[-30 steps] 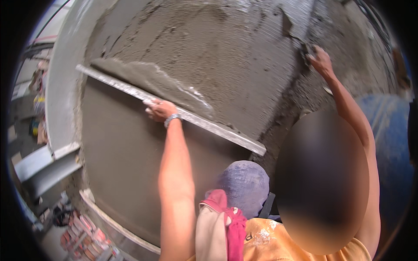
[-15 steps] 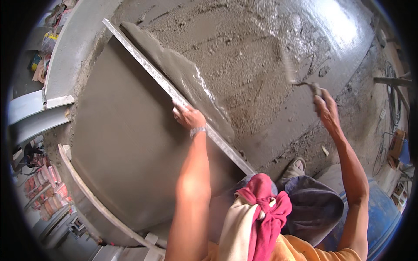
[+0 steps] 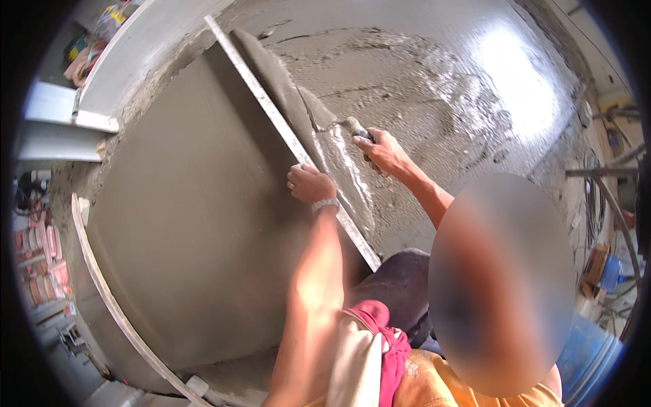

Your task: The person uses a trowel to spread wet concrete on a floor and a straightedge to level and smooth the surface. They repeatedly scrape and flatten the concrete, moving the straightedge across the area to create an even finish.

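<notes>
The largest thing is the mortar bed [image 3: 183, 169], grey and damp: smooth and matt toward its left edge, pitted and ridged past the middle, glossy toward its upper right corner. A broad pale beam [image 3: 146, 51] borders its upper left edge; a narrow curved strip [image 3: 112, 308] follows its lower left edge, so both seem to serve as its borders.

The straight bar [image 3: 268, 108], long, pale and mortar-stained, lies slantwise across the bed, from near the upper left edge to beside the person's dark-clad knee [image 3: 400, 281]. Along its rough-side flank runs a soft, folded mortar ridge [image 3: 274, 74] with a wet shine, apparently banked up by the bar.

The left hand [image 3: 312, 184] has its grip closed on the bar, fingers curled over it below the midpoint, probably to keep it steady; the thumb is hard to make out. The right hand [image 3: 388, 152] has its grip wrapped snugly round the handle of the trowel [image 3: 354, 126], whose thin, mortar-coated blade appears nearly edge-on at the ridge, perhaps tilted to cut in.

Smallest are the silvery wristband [image 3: 325, 203] and the ring [image 3: 291, 185], both on the left side.
</notes>
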The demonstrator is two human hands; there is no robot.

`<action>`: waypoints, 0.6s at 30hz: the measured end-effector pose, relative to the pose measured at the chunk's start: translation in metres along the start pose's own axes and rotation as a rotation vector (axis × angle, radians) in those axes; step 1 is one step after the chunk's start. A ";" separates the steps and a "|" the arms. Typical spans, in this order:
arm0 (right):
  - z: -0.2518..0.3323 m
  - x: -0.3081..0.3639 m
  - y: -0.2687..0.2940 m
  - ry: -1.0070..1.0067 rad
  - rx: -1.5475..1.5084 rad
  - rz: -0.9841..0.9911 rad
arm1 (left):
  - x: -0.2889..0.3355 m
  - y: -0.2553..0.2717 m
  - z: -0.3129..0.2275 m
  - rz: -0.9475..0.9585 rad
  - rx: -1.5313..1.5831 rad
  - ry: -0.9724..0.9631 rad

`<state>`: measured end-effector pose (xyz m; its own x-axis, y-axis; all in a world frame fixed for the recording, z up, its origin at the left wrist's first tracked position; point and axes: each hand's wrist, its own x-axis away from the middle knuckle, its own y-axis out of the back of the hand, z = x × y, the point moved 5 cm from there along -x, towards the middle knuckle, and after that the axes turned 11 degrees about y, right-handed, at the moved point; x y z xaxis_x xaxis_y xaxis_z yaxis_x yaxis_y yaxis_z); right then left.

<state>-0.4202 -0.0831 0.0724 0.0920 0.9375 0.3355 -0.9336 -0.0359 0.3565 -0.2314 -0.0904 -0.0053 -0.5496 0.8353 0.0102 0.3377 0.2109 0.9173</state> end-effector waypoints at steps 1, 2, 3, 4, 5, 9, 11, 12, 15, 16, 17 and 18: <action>0.000 -0.019 -0.006 0.019 0.013 -0.009 | -0.002 0.001 -0.002 0.050 0.068 0.005; 0.006 -0.032 -0.018 0.002 0.010 0.023 | -0.002 -0.002 0.005 0.044 0.060 0.003; 0.019 -0.046 -0.028 -0.001 0.006 0.052 | -0.006 -0.001 0.008 0.028 0.059 -0.003; 0.017 -0.062 -0.044 0.003 -0.019 0.075 | -0.009 0.000 0.011 0.013 0.057 -0.011; 0.020 -0.075 -0.051 0.021 -0.023 0.091 | -0.009 -0.002 0.010 0.031 0.060 -0.006; 0.021 -0.121 -0.065 0.042 0.017 0.107 | -0.008 -0.006 0.009 0.075 0.069 0.005; 0.019 -0.137 -0.070 0.059 0.055 0.119 | -0.008 -0.007 0.010 0.079 0.081 0.015; 0.018 -0.141 -0.071 0.045 0.062 0.126 | -0.008 -0.007 0.010 0.075 0.070 0.019; 0.010 -0.145 -0.057 -0.014 0.095 0.086 | -0.008 -0.007 0.005 0.078 0.087 0.006; -0.004 -0.152 -0.054 -0.001 0.086 0.095 | -0.007 -0.007 0.003 0.063 0.089 -0.002; -0.011 -0.150 -0.048 -0.021 0.062 0.083 | -0.008 -0.007 0.006 0.044 0.083 -0.001; -0.018 -0.148 -0.039 -0.039 0.042 0.065 | -0.009 -0.006 0.006 0.026 0.083 -0.004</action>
<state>-0.4036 -0.2142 -0.0074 0.0460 0.9187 0.3922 -0.9228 -0.1113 0.3689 -0.2237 -0.0959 -0.0136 -0.5370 0.8430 0.0316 0.4137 0.2306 0.8808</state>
